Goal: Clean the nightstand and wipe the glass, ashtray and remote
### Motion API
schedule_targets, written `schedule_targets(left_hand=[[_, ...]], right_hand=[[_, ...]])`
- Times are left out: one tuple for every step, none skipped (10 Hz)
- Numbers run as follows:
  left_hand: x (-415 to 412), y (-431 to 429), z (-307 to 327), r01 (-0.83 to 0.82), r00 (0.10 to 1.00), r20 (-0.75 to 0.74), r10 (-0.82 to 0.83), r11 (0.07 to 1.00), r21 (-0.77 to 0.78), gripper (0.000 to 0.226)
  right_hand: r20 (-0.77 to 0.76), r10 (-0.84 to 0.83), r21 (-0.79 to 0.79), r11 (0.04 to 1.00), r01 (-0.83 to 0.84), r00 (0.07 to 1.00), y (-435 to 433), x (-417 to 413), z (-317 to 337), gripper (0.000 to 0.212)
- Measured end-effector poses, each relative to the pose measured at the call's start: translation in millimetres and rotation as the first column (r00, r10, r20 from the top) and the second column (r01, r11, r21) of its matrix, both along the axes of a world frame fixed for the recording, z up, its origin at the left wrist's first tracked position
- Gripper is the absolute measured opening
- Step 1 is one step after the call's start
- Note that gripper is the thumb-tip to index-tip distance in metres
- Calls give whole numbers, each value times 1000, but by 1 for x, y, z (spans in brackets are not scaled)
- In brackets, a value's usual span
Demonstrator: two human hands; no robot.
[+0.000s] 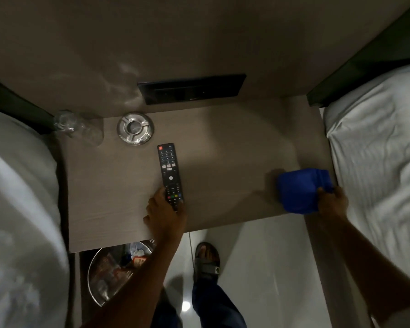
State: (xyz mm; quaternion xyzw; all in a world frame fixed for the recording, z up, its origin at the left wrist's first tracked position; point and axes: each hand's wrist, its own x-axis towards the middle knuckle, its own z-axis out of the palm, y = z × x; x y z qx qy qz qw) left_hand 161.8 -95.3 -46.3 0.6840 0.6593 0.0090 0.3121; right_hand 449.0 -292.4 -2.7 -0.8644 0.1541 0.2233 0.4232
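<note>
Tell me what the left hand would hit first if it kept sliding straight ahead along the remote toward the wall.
The left hand points up along the remote, which it grips at the near end. Beyond the remote's far tip, the metal ashtray sits slightly left of that line, so probably the wall.

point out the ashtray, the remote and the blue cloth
ashtray (135, 128): head view, on its centre dish.
remote (169, 172): head view, on the middle of its button face.
blue cloth (302, 189): head view, on the middle of the folded cloth.
</note>
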Motion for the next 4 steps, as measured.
schedule_targets(left_hand=[[-1,-8,6,93,994,57,-94,996,13,57],[-3,-11,14,177,980,85,-181,983,58,55],[-19,-12,23,257,964,40,-262,961,102,56],[-34,-8,39,359,933,-45,-357,913,194,55]], right_hand=[[20,61,-127,990,-58,998,-15,35,-21,42],[12,137,-305,944,-127,990,-26,49,-35,50],[-13,209,-406,893,-196,978,-28,53,-39,63],[22,353,-568,774,-279,935,-20,32,-31,63]])
